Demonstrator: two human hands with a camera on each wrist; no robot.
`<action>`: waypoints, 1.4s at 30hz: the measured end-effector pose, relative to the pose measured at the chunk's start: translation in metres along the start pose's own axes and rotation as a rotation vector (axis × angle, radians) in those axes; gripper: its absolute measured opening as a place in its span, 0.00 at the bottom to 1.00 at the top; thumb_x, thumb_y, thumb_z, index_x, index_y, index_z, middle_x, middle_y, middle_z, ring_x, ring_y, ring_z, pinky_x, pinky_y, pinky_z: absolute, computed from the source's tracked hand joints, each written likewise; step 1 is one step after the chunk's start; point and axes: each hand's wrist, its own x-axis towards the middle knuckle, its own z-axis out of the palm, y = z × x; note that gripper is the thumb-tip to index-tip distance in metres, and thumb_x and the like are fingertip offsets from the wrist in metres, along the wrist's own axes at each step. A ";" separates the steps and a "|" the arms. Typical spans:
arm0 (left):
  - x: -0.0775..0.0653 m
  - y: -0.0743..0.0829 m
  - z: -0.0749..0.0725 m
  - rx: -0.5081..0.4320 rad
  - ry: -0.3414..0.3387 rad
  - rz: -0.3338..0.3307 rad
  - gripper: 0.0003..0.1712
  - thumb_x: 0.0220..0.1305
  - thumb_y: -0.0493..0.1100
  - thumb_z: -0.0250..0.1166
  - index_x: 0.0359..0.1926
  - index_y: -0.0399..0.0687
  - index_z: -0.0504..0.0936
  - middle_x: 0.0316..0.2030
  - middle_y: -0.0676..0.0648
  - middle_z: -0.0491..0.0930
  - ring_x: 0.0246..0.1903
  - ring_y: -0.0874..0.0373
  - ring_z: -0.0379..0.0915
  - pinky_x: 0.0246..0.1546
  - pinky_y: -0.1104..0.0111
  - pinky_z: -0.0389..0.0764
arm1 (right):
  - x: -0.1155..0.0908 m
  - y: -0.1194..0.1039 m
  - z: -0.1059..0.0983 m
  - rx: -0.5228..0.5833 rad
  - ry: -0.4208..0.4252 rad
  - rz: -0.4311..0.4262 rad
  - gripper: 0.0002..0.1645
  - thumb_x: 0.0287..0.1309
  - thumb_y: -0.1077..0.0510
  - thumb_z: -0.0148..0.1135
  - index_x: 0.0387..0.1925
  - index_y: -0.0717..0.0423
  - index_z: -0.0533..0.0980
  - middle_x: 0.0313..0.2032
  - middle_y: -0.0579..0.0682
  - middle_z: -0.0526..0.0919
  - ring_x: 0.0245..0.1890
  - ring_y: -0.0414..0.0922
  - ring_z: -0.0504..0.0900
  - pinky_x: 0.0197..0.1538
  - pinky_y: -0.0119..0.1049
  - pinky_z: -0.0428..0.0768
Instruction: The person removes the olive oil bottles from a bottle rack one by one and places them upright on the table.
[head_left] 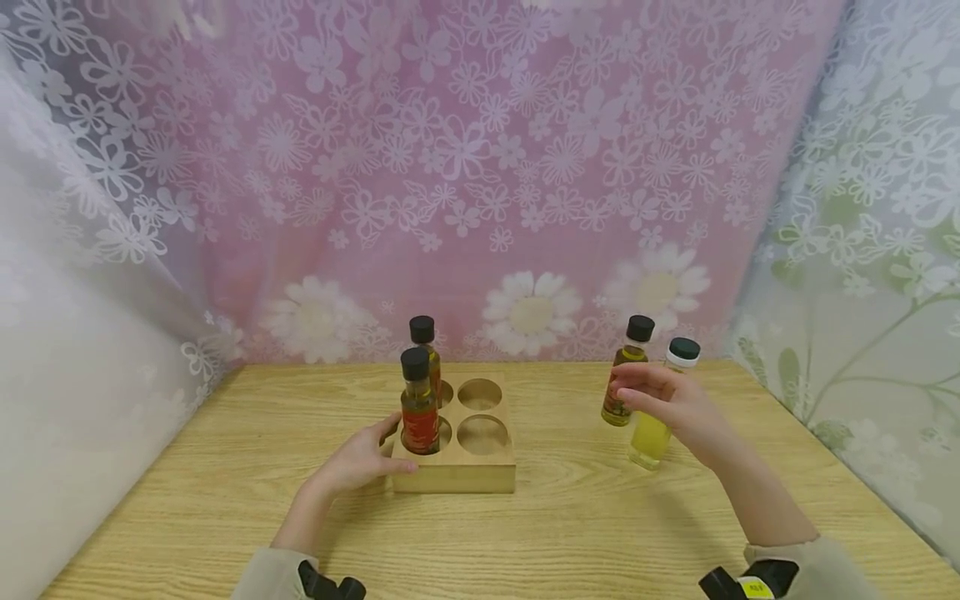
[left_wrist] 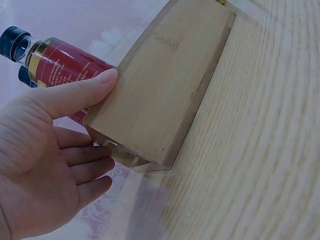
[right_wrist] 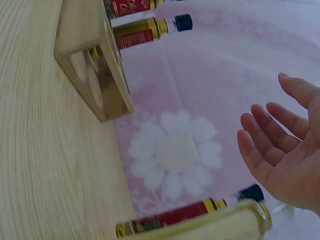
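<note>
My left hand (head_left: 356, 457) holds the left front corner of a wooden bottle rack (head_left: 454, 479), thumb against the front face and fingers along the open side. Two oil bottles with black caps and red labels stand in its left holes, a front bottle (head_left: 420, 417) and a rear bottle (head_left: 433, 358). Over on the right, my right hand (head_left: 675, 404) hovers with loosely bent fingers and nothing in them. In the head view it overlaps a pale yellow oil bottle (head_left: 649, 437) with a dark green cap. Another red-labelled oil bottle (head_left: 630, 354) stands just behind that one.
The rack's two right holes, a rear hole (head_left: 480, 394) and a front hole (head_left: 482, 434), hold no bottle. Everything stands on a light wood-grain table (head_left: 555, 525). A pink floral curtain (head_left: 465, 208) hangs along the back edge, with pale curtains at both sides.
</note>
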 end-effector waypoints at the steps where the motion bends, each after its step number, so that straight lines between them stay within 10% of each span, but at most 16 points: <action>1: 0.000 0.000 0.000 -0.006 -0.002 0.002 0.56 0.49 0.49 0.73 0.70 0.33 0.50 0.68 0.34 0.51 0.64 0.34 0.50 0.59 0.46 0.61 | 0.003 -0.001 0.004 0.021 -0.015 0.002 0.24 0.63 0.57 0.56 0.57 0.66 0.68 0.48 0.49 0.78 0.46 0.37 0.78 0.47 0.28 0.76; 8: 0.001 -0.001 0.001 -0.025 -0.016 0.004 0.55 0.50 0.49 0.72 0.70 0.35 0.50 0.69 0.34 0.50 0.65 0.34 0.48 0.59 0.46 0.59 | 0.027 0.000 0.041 0.069 -0.083 -0.006 0.28 0.61 0.57 0.59 0.60 0.66 0.67 0.51 0.62 0.75 0.47 0.42 0.79 0.49 0.35 0.77; 42: 0.004 -0.006 0.002 -0.036 -0.020 -0.002 0.54 0.51 0.49 0.72 0.71 0.37 0.50 0.69 0.35 0.50 0.65 0.34 0.48 0.60 0.44 0.57 | 0.090 -0.020 0.191 0.120 -0.196 -0.016 0.34 0.53 0.52 0.67 0.62 0.51 0.68 0.48 0.49 0.77 0.51 0.50 0.74 0.51 0.48 0.74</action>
